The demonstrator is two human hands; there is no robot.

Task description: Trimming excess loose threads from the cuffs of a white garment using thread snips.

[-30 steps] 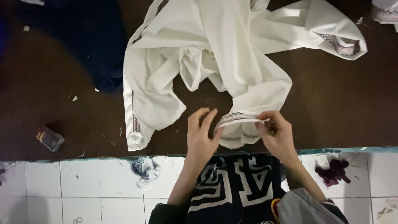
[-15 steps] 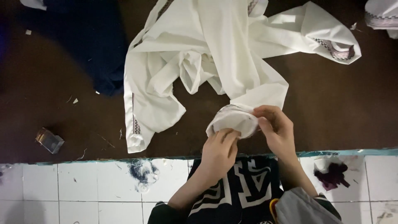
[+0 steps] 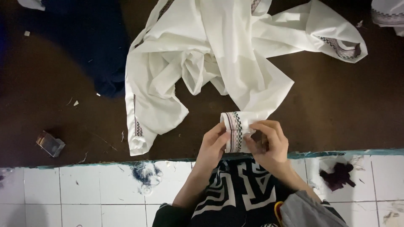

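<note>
A large white garment [image 3: 219,54] with dark embroidered trim lies crumpled on a dark brown surface [image 3: 345,113]. Its sleeve cuff [image 3: 234,128], banded with patterned trim, is pinched between both hands near the front edge. My left hand [image 3: 212,145] grips the cuff's left side with thumb and fingers. On the right side, my right hand [image 3: 269,141] holds it, fingers curled over the cloth. A second trimmed cuff [image 3: 136,138] hangs down to the left, and a third trimmed edge [image 3: 343,48] lies at the far right.
A dark blue cloth [image 3: 84,42] lies at the upper left. A small clear box [image 3: 50,143] sits at the left near the edge. White floor tiles [image 3: 84,193] below carry thread tufts [image 3: 145,176] and a dark purple scrap [image 3: 336,174]. Another white garment [image 3: 389,14] shows top right.
The cuff was turned in my hands, so its patterned trim band now faces up. My left hand moved back up onto the cuff's left side.
</note>
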